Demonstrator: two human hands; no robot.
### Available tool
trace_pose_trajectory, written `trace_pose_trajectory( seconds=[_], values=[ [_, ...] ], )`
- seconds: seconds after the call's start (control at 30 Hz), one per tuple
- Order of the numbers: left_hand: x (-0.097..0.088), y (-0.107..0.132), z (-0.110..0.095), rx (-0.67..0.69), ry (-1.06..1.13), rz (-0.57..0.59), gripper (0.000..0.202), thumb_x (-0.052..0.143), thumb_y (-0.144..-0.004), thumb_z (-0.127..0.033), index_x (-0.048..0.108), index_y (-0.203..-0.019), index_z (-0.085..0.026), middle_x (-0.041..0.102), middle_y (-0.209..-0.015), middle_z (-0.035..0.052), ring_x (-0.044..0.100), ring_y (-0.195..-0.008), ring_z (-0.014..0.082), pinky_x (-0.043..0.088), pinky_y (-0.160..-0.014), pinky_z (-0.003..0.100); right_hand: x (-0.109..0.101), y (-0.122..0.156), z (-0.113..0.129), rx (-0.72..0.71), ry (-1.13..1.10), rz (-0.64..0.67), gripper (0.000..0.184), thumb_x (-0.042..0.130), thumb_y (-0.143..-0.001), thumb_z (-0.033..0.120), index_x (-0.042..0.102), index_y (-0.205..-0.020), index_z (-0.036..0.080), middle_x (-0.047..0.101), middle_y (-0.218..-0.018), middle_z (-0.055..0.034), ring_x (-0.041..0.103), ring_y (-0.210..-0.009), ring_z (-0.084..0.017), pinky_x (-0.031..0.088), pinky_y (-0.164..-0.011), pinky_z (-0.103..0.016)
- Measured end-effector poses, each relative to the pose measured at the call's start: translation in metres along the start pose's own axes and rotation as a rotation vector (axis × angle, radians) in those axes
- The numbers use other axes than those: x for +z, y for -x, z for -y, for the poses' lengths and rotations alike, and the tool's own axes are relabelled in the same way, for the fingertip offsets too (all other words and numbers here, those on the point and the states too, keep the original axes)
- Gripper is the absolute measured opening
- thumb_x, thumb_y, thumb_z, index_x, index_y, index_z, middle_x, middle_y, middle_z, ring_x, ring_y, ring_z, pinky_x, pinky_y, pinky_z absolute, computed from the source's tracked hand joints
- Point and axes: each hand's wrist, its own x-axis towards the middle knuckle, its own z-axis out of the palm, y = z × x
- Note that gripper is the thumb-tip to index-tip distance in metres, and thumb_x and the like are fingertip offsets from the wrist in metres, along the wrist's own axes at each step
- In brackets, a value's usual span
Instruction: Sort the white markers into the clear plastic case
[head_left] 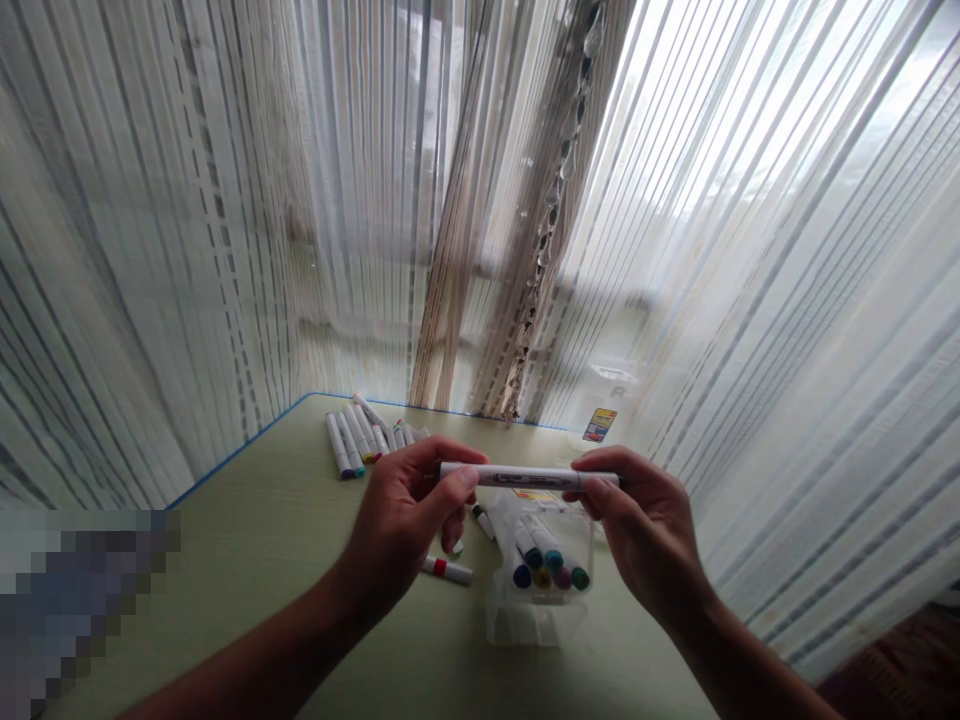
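A white marker pen [525,478] is held level in front of me, gripped at both ends. My left hand [420,500] pinches its left end between thumb and fingers. On the right end, my right hand [637,505] is closed in the same way. Just below the pen stands a clear plastic case [499,600], holding several markers [551,560] with coloured ends facing me. Under my left hand lies a white marker with a red band [448,571]. Another dark-tipped marker [484,522] rests beside the case, partly hidden by it.
Several white markers [360,435] lie in a row at the back left of the pale green table [247,590]. A clear package with a coloured label [600,425] stands at the back right. Striped sheer curtains [360,200] hang behind the table's blue edge.
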Motion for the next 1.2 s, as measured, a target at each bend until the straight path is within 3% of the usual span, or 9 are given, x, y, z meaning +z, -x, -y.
trace_pose_trajectory(
  seconds=[0.37,0.6,0.8,0.97,1.2],
  values=[
    [0.0017,0.0009,-0.0004,-0.037,-0.059,-0.011,0.023,0.078,-0.077,-0.033,0.070,-0.085,-0.013,0.051,-0.048,-0.0067,0.043,-0.039,0.0058,0.038,-0.037,0.016,-0.0002,0.0005,-0.0019,0.002,-0.006,-0.001,0.009,0.077,-0.085,0.028,0.076,-0.090,0.021,0.064,-0.070,0.0001,0.060,-0.064,-0.013,0.049,-0.058,-0.022],
    [0.0060,0.0036,-0.0040,-0.058,-0.036,-0.012,0.022,0.079,-0.073,-0.026,0.070,-0.087,-0.012,0.052,-0.049,-0.0067,0.040,-0.037,0.0044,0.035,-0.036,0.016,-0.0021,0.0009,-0.0029,0.033,-0.023,-0.021,0.011,0.080,-0.083,0.026,0.074,-0.091,0.022,0.065,-0.074,0.0004,0.055,-0.064,-0.012,0.044,-0.055,-0.020],
    [0.0049,0.0025,-0.0033,-0.074,-0.074,-0.001,0.025,0.079,-0.074,-0.031,0.069,-0.087,-0.012,0.055,-0.051,-0.0053,0.043,-0.038,0.0052,0.034,-0.036,0.016,-0.0034,0.0017,-0.0045,0.044,-0.017,-0.043,0.012,0.075,-0.087,0.032,0.077,-0.093,0.022,0.068,-0.068,-0.0016,0.054,-0.058,-0.013,0.039,-0.049,-0.022],
    [0.0030,-0.0002,-0.0009,-0.069,-0.073,0.005,0.026,0.081,-0.076,-0.034,0.068,-0.081,-0.012,0.050,-0.047,-0.0075,0.041,-0.039,0.0042,0.032,-0.038,0.015,-0.0058,0.0028,-0.0074,0.080,0.015,-0.037,0.016,0.081,-0.081,0.029,0.080,-0.094,0.021,0.071,-0.070,-0.0036,0.062,-0.061,-0.015,0.045,-0.053,-0.024],
    [-0.0013,-0.0025,0.0030,-0.081,0.029,0.049,0.020,0.075,-0.083,-0.030,0.073,-0.092,-0.012,0.067,-0.066,0.0001,0.046,-0.039,0.0035,0.038,-0.038,0.016,0.0018,-0.0027,0.0019,0.129,-0.113,-0.084,0.016,0.082,-0.078,0.035,0.083,-0.088,0.022,0.068,-0.060,-0.0031,0.051,-0.051,-0.010,0.038,-0.047,-0.020]
  ],
)
